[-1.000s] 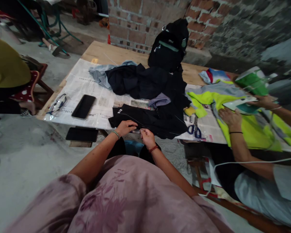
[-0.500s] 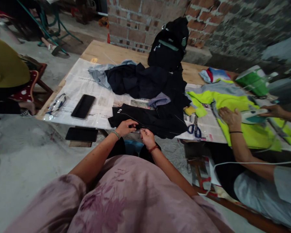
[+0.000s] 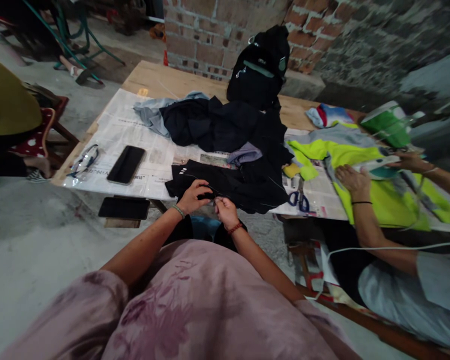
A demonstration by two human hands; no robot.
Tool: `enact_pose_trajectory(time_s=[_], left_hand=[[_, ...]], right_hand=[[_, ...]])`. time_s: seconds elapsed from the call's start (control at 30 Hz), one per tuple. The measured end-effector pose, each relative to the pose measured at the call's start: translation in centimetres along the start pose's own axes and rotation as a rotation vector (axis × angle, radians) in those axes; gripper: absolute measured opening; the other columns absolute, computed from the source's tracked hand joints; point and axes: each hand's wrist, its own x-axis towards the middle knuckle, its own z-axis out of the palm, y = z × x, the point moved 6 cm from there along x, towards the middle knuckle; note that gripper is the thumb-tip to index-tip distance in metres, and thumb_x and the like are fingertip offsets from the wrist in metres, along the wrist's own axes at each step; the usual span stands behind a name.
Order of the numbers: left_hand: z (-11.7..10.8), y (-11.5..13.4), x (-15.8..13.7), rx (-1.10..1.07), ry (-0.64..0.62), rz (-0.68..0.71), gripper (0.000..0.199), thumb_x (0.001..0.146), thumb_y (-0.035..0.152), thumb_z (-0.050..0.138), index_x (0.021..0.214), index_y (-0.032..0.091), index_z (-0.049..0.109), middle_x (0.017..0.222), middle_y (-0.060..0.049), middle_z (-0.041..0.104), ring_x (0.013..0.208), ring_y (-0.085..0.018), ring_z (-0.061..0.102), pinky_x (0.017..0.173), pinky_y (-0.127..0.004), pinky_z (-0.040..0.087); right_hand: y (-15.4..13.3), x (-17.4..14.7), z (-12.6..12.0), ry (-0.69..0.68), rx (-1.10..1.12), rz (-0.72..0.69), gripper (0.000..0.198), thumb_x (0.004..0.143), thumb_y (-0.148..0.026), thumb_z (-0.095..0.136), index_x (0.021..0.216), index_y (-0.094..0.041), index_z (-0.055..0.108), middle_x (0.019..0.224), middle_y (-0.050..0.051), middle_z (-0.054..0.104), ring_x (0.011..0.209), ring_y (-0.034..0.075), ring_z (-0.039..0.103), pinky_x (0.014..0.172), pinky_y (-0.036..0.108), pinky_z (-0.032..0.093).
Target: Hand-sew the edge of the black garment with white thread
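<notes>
Black garment lies on the table at its near side, directly ahead of both hands. Left hand grips the garment's near edge, fingers bent. Right hand, just beside, pinches the same edge; any smaller item there cannot be made out.

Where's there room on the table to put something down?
There's bare wood at back left, left of the black backpack, and open newspaper between the phone lying on it and grey-blue cloth. Crowded: the middle, with dark clothes, black garment, left hand and right hand; the right side, with yellow garment and iron.
</notes>
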Motion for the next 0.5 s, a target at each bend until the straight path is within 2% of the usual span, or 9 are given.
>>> enact_pose_trajectory(time_s=[0.07,0.17,0.33,0.5], left_hand=[[-0.04,0.21,-0.06,0.035,-0.016,0.035,0.021,0.067,0.014,0.065,0.088,0.017,0.063,0.109,-0.008,0.046,0.101,-0.018,0.05,0.085,-0.033,0.047],[-0.05,0.17,-0.05,0.09,-0.028,0.039,0.019,0.068,0.012,0.064,0.086,0.017,0.063,0.108,-0.007,0.048,0.104,-0.018,0.05,0.091,-0.035,0.044],[0.26,-0.24,0.03,0.115,-0.015,0.0,0.015,0.07,0.014,0.062,0.085,0.018,0.063,0.104,-0.006,0.051,0.101,-0.017,0.051,0.089,-0.034,0.045],[0.64,-0.37,0.0,0.112,0.082,-0.029,0.01,0.073,0.014,0.059,0.082,0.017,0.064,0.098,-0.006,0.054,0.095,-0.015,0.054,0.085,-0.031,0.047]], right_hand=[[-0.16,-0.11,0.05,0.008,0.037,0.019,0.031,0.072,-0.045,0.048,0.08,-0.017,0.057,0.044,-0.008,0.044,0.036,0.006,0.035,0.037,0.018,0.029],[-0.49,-0.19,0.14,0.014,0.061,0.021,0.03,0.072,-0.045,0.049,0.08,-0.017,0.056,0.044,-0.007,0.044,0.036,0.006,0.035,0.036,0.018,0.028],[-0.65,-0.18,0.34,0.011,0.068,0.025,0.029,0.072,-0.044,0.049,0.08,-0.017,0.055,0.044,-0.008,0.044,0.034,0.005,0.034,0.034,0.017,0.026],[-0.05,-0.18,0.77,-0.011,0.087,0.07,0.029,0.073,-0.045,0.047,0.084,-0.018,0.053,0.044,-0.009,0.044,0.029,0.004,0.03,0.03,0.017,0.022]])
